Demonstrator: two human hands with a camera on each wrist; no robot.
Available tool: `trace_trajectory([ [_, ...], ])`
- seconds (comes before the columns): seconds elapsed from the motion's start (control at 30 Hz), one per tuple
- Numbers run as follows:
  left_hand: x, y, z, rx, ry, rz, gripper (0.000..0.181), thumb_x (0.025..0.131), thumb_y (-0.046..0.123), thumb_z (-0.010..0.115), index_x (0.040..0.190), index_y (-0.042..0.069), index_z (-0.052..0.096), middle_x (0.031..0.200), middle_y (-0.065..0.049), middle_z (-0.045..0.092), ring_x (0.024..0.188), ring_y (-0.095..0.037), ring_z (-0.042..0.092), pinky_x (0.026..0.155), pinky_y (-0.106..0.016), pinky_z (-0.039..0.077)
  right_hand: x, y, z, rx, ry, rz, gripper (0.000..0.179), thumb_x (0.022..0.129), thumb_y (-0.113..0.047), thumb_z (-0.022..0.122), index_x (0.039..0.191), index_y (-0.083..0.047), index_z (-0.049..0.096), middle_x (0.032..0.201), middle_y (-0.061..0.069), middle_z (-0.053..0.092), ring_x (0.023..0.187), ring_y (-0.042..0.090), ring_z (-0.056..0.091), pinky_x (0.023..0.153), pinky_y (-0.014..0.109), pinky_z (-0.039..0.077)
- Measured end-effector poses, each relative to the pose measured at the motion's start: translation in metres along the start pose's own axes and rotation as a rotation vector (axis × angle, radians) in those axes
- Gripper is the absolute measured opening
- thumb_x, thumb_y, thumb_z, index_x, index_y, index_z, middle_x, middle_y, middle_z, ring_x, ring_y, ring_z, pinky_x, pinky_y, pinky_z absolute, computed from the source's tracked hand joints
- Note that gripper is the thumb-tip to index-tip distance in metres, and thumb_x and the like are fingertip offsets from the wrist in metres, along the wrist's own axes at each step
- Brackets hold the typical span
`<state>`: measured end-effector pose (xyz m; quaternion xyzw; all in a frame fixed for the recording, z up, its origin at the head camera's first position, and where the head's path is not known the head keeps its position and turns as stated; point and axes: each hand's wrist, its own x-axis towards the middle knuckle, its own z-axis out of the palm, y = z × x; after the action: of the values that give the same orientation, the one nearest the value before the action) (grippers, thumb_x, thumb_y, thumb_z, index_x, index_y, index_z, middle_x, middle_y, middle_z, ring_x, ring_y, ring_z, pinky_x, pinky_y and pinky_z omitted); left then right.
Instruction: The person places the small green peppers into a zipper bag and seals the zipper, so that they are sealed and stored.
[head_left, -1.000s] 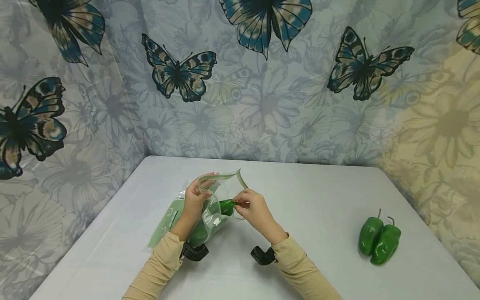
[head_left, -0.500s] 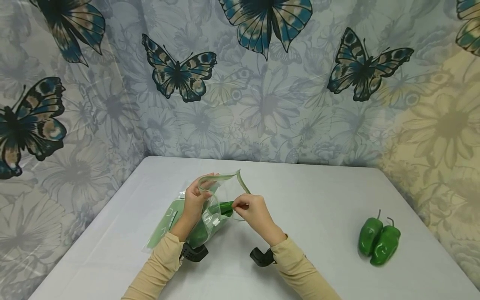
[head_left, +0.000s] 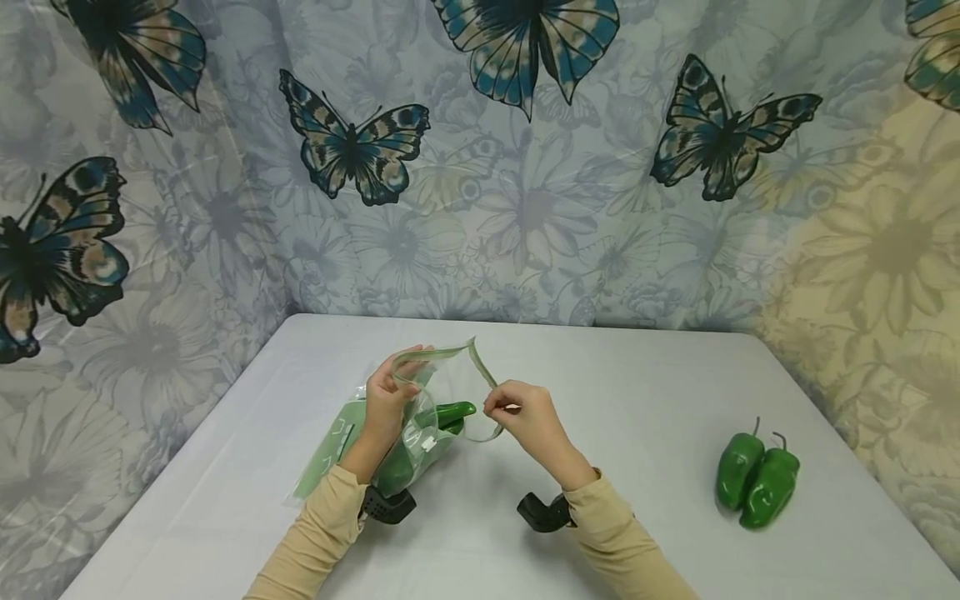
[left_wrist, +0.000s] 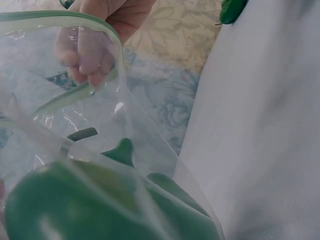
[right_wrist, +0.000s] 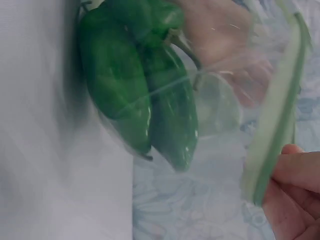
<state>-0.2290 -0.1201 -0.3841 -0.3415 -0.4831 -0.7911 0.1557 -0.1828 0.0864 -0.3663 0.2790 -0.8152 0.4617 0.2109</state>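
A clear zip bag (head_left: 442,353) with a green zip strip stands open-mouthed left of the table's middle. Green peppers (head_left: 456,412) lie inside it, and in the right wrist view their long bodies (right_wrist: 117,70) show through the film. My left hand (head_left: 384,410) holds the left side of the bag's mouth between thumb and fingers. On the opposite side, my right hand (head_left: 528,421) pinches the rim; the right wrist view shows thumb and finger on the zip strip (right_wrist: 275,125). Nothing else is visible in that hand.
Two more green peppers, one (head_left: 740,471) beside the other (head_left: 772,490), lie on the white table (head_left: 622,400) at the right. A flat green pack (head_left: 333,442) with pale print lies under and left of my left hand. A butterfly-patterned cloth (head_left: 532,217) hangs behind.
My right hand has let go of a pepper, which now rests in the bag's mouth, and has moved right to the bag's rim. The left hand stays in place.
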Motion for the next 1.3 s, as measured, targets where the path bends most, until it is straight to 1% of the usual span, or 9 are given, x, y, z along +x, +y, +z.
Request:
trace_trajectory([
  [0.13, -0.001, 0.001, -0.001, -0.005, 0.012, -0.006, 0.053, 0.072, 0.032, 0.072, 0.114, 0.004, 0.059, 0.11, -0.008, 0.061, 0.108, -0.021, 0.052, 0.078, -0.022, 0.043, -0.004, -0.016, -0.014, 0.111, -0.007, 0.124, 0.011, 0.074, 0.012, 0.066, 0.075, 0.001, 0.064, 0.077, 0.011, 0.064, 0.074, 0.023, 0.063, 0.065, 0.025, 0.052],
  [0.2, -0.001, 0.001, -0.001, -0.007, 0.009, -0.019, 0.053, 0.071, 0.033, 0.072, 0.114, 0.005, 0.059, 0.11, -0.007, 0.061, 0.109, -0.021, 0.052, 0.089, -0.028, 0.039, -0.01, -0.018, -0.019, 0.172, -0.019, 0.192, 0.008, 0.074, 0.012, 0.065, 0.076, 0.004, 0.063, 0.079, 0.016, 0.063, 0.077, 0.027, 0.063, 0.066, 0.029, 0.052],
  [0.27, -0.001, 0.0, 0.0, -0.009, 0.005, -0.03, 0.052, 0.071, 0.034, 0.072, 0.113, 0.006, 0.059, 0.109, -0.006, 0.061, 0.109, -0.021, 0.052, 0.097, -0.034, 0.033, -0.017, -0.011, -0.023, 0.218, -0.036, 0.232, 0.007, 0.075, 0.01, 0.066, 0.077, 0.005, 0.063, 0.081, 0.018, 0.063, 0.078, 0.028, 0.062, 0.067, 0.029, 0.052],
  [0.4, 0.0, -0.001, 0.001, -0.011, 0.006, -0.024, 0.052, 0.071, 0.033, 0.072, 0.113, 0.005, 0.059, 0.108, -0.006, 0.062, 0.107, -0.02, 0.053, 0.092, -0.029, 0.037, -0.032, 0.013, -0.034, 0.262, -0.049, 0.272, 0.007, 0.075, 0.005, 0.068, 0.078, 0.0, 0.064, 0.083, 0.017, 0.063, 0.078, 0.021, 0.063, 0.067, 0.03, 0.052],
  [0.53, 0.0, 0.0, 0.0, -0.007, 0.01, -0.027, 0.052, 0.072, 0.033, 0.072, 0.113, 0.004, 0.059, 0.109, -0.007, 0.061, 0.108, -0.021, 0.052, 0.09, -0.028, 0.037, -0.042, 0.02, -0.046, 0.259, -0.067, 0.269, 0.006, 0.076, 0.001, 0.068, 0.08, 0.0, 0.064, 0.083, 0.016, 0.063, 0.076, 0.018, 0.063, 0.066, 0.03, 0.052],
  [0.77, -0.001, 0.0, -0.001, 0.016, 0.003, -0.038, 0.049, 0.072, 0.035, 0.071, 0.113, 0.009, 0.06, 0.108, -0.005, 0.062, 0.106, -0.021, 0.053, 0.099, -0.04, 0.03, -0.05, 0.021, -0.059, 0.216, -0.146, 0.223, 0.008, 0.08, -0.01, 0.068, 0.086, -0.006, 0.065, 0.086, 0.011, 0.063, 0.079, 0.016, 0.061, 0.067, 0.029, 0.052],
  [0.9, -0.001, 0.001, -0.003, 0.034, 0.002, -0.042, 0.051, 0.072, 0.036, 0.07, 0.114, 0.009, 0.059, 0.109, -0.005, 0.061, 0.107, -0.022, 0.053, 0.1, -0.045, 0.027, -0.049, 0.019, -0.073, 0.199, -0.088, 0.221, 0.009, 0.079, -0.008, 0.068, 0.088, -0.005, 0.065, 0.086, 0.008, 0.063, 0.08, 0.014, 0.06, 0.068, 0.029, 0.052],
  [1.1, 0.001, 0.004, -0.007, 0.046, 0.022, -0.037, 0.052, 0.072, 0.036, 0.07, 0.114, 0.007, 0.059, 0.11, -0.006, 0.061, 0.106, -0.021, 0.054, 0.094, -0.033, 0.035, -0.05, 0.023, -0.097, 0.176, -0.007, 0.262, 0.015, 0.081, -0.01, 0.067, 0.092, 0.0, 0.065, 0.09, 0.009, 0.064, 0.084, 0.014, 0.06, 0.07, 0.027, 0.051],
  [1.3, 0.003, 0.005, -0.008, 0.032, 0.045, -0.025, 0.053, 0.071, 0.036, 0.071, 0.114, 0.006, 0.059, 0.11, -0.006, 0.061, 0.106, -0.021, 0.054, 0.094, -0.034, 0.033, -0.059, 0.071, -0.124, 0.234, 0.037, 0.144, 0.021, 0.082, -0.001, 0.063, 0.103, -0.001, 0.064, 0.099, 0.011, 0.062, 0.09, 0.017, 0.059, 0.075, 0.025, 0.049],
])
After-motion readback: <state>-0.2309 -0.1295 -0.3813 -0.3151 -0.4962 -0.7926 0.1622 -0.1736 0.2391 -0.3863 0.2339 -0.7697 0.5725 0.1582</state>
